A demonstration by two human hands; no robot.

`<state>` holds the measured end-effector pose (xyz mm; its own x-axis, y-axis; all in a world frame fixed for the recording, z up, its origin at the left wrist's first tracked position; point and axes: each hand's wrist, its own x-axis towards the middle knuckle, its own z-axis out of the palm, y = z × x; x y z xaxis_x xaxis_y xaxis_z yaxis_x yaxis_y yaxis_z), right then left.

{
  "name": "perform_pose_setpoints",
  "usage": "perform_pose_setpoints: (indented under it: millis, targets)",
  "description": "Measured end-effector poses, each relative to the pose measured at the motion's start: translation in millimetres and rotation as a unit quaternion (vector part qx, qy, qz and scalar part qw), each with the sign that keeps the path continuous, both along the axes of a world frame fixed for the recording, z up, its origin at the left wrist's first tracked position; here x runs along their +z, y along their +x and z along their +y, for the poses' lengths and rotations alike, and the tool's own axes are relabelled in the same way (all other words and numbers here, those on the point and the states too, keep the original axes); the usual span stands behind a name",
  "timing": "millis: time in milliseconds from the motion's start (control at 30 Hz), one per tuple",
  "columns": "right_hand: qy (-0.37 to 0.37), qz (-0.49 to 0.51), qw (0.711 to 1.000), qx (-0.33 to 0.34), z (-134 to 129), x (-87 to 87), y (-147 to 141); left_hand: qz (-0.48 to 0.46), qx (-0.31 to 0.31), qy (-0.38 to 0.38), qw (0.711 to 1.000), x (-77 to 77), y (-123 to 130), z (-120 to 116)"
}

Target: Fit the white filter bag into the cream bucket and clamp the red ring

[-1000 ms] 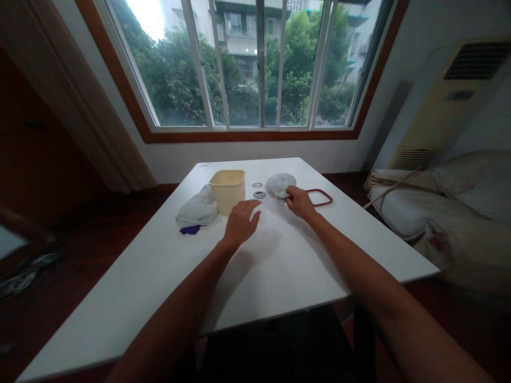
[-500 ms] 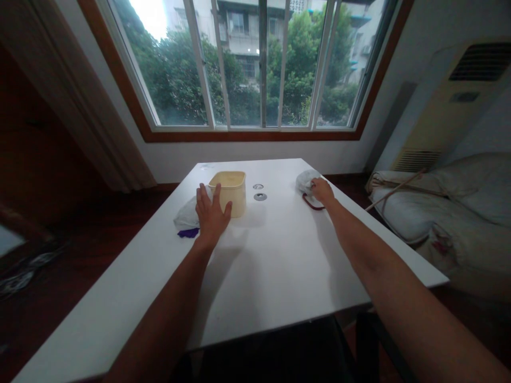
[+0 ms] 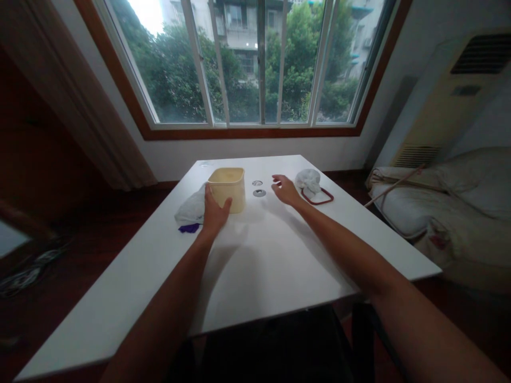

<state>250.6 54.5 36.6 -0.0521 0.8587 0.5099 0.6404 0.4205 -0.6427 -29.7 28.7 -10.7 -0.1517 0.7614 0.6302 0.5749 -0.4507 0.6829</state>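
Observation:
A pale yellow square container (image 3: 233, 194) stands open at the top on the white table. My left hand (image 3: 215, 210) lies against its left front side, thumb spread from the fingers. My right hand (image 3: 284, 190) hangs over the table between the container and a crumpled whitish plastic bag (image 3: 308, 180), fingers slightly bent and apart, holding nothing. A dark red ring-shaped band (image 3: 321, 202) lies beside that bag. Left of the container rests another whitish bag (image 3: 190, 208) with a purple piece (image 3: 189, 228) at its front.
Two round metallic fittings sit in the white table (image 3: 159, 298), right of the container. Beyond the table is a window with a wooden frame (image 3: 251, 133). A covered, padded bundle (image 3: 471, 202) and a tall air conditioner (image 3: 451, 106) are at the right.
My right hand has let go of the right bag and moved left, leaving the bag and red band behind. My left hand has shifted slightly right, closer against the container.

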Motion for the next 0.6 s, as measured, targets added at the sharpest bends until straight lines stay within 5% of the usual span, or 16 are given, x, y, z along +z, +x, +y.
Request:
perform_pose_setpoints:
  millis: [100,233,433,600]
  targets:
    - [-0.071,0.09,0.987,0.116,-2.2,-10.8,-48.4,-0.048,-0.021,-0.024,0.998,-5.1,-2.5,5.2]
    - [-0.112,0.145,0.972,0.148,-4.7,-20.0,-79.9,-0.054,-0.014,-0.039,0.998,-4.6,-1.7,5.6]
    - [-0.093,0.181,0.963,0.179,-15.0,-13.7,-72.8,-0.052,-0.057,-0.044,0.996,0.7,16.5,-10.2]
    - [-0.042,0.187,0.972,0.134,-38.2,-21.2,-43.5,-0.021,-0.137,-0.036,0.99,-1.6,39.5,-25.5]
